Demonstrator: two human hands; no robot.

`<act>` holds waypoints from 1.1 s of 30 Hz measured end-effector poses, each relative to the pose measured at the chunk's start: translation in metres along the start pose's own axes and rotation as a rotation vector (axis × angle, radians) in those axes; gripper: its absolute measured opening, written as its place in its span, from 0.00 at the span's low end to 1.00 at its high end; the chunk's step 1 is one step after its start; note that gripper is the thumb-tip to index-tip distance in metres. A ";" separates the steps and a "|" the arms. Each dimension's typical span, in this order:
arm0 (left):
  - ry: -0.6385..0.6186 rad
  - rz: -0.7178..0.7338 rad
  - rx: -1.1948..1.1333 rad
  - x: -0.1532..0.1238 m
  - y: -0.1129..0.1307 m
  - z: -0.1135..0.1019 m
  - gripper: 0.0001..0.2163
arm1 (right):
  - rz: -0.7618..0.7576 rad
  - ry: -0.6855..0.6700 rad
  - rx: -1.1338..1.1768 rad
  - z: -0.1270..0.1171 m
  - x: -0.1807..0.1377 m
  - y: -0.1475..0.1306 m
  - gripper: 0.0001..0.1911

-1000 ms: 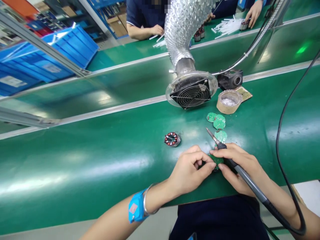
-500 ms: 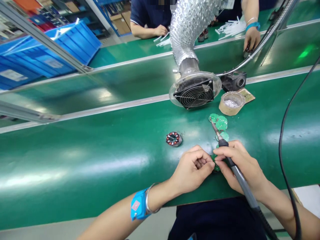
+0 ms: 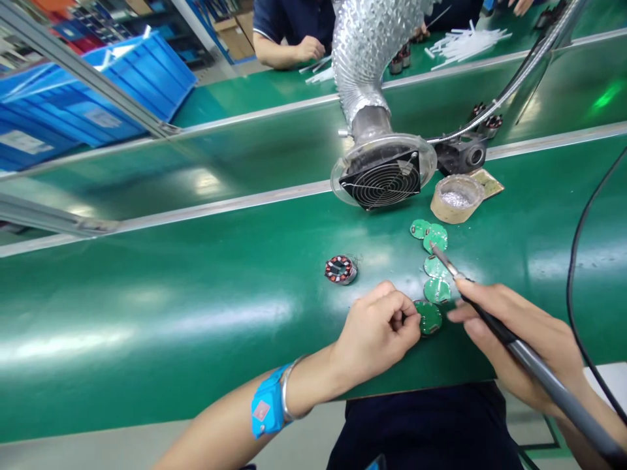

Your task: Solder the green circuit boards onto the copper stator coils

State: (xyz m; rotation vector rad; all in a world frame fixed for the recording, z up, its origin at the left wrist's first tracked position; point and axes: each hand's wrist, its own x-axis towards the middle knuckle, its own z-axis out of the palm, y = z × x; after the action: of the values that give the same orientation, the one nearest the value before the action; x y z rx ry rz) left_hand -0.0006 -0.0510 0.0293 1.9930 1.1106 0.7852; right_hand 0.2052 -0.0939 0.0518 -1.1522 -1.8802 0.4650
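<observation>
My left hand [image 3: 379, 326] pinches the left edge of a round green circuit board [image 3: 429, 318] close to the bench's front edge. What lies under that board is mostly hidden. My right hand [image 3: 519, 333] is closed round a soldering iron [image 3: 509, 338], its tip pointing up and left over the loose round boards [image 3: 435, 266]. Several of these boards form a row running away from me. Whether the tip touches one, I cannot tell. Left of the row sits a motor stator [image 3: 340, 269] with copper windings and thin wires sticking out.
A fume extractor hood [image 3: 382, 176] on a silver duct hangs over the bench. Behind the boards stands a tan tub [image 3: 456, 200] with shiny metal bits, beside a black holder [image 3: 461, 156]. The iron's black cable [image 3: 575, 281] loops at right. People sit across the bench near white tubes [image 3: 465, 44].
My right hand has moved right, away from my left hand, taking the soldering iron along. More of the pinched board shows. A co-worker's hand at the upper right has withdrawn, leaving stators there.
</observation>
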 end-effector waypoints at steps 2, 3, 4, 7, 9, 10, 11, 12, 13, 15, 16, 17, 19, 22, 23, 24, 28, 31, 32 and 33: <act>-0.005 0.008 0.016 0.001 0.001 -0.001 0.04 | -0.002 -0.016 0.003 -0.011 -0.001 -0.004 0.23; -0.009 0.012 0.024 0.002 0.002 -0.001 0.04 | 0.001 -0.038 0.005 -0.017 -0.001 -0.006 0.21; -0.014 0.018 0.031 0.003 0.002 -0.001 0.05 | 0.010 -0.057 0.006 -0.022 -0.001 -0.008 0.19; -0.027 0.029 0.059 0.004 0.004 -0.002 0.04 | 0.031 -0.086 -0.001 -0.030 -0.001 -0.011 0.14; -0.039 0.033 0.077 0.004 0.005 -0.003 0.04 | 0.025 -0.106 0.015 -0.031 0.000 -0.011 0.12; -0.043 0.035 0.084 0.004 0.005 -0.003 0.04 | 0.017 -0.113 0.039 -0.030 0.000 -0.010 0.12; -0.046 0.037 0.089 0.004 0.006 -0.004 0.04 | 0.016 -0.121 0.070 -0.028 0.000 -0.010 0.12; -0.047 0.039 0.095 0.004 0.006 -0.004 0.04 | 0.021 -0.123 0.104 -0.026 -0.001 -0.009 0.12; -0.047 0.041 0.099 0.004 0.006 -0.004 0.04 | 0.028 -0.118 0.135 -0.024 -0.002 -0.008 0.12; -0.048 0.042 0.110 0.004 0.006 -0.005 0.04 | 0.054 -0.098 0.175 -0.020 -0.005 -0.007 0.11; -0.047 0.043 0.116 0.004 0.006 -0.005 0.04 | 0.070 -0.092 0.182 -0.018 -0.007 -0.007 0.11; -0.045 0.046 0.123 0.004 0.006 -0.004 0.04 | 0.082 -0.086 0.184 -0.017 -0.008 -0.007 0.11; -0.031 0.062 0.145 0.003 0.007 -0.004 0.05 | 0.097 -0.077 0.183 -0.016 -0.008 -0.007 0.10; 0.004 0.106 0.202 0.002 0.007 -0.002 0.05 | 0.075 -0.103 0.181 -0.018 -0.005 -0.009 0.11; 0.015 0.122 0.221 0.001 0.007 -0.002 0.06 | 0.060 -0.114 0.177 -0.019 -0.003 -0.009 0.12; 0.024 0.137 0.237 0.001 0.007 -0.002 0.06 | 0.045 -0.128 0.170 -0.020 -0.002 -0.009 0.12; 0.043 0.178 0.273 0.000 0.006 -0.001 0.06 | 0.010 -0.145 0.157 -0.021 0.004 -0.010 0.13; 0.053 0.194 0.290 0.000 0.006 0.000 0.06 | -0.010 -0.118 0.180 -0.019 0.004 -0.009 0.13; 0.055 0.196 0.295 0.000 0.006 0.000 0.06 | -0.016 -0.097 0.190 -0.019 0.003 -0.009 0.13; 0.057 0.197 0.298 0.000 0.006 0.000 0.06 | -0.017 -0.075 0.200 -0.019 0.001 -0.008 0.13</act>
State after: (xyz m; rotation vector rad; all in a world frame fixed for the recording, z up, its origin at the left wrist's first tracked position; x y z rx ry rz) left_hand 0.0020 -0.0530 0.0341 2.3706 1.1293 0.8192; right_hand 0.2163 -0.0995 0.0688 -0.9975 -1.8592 0.6785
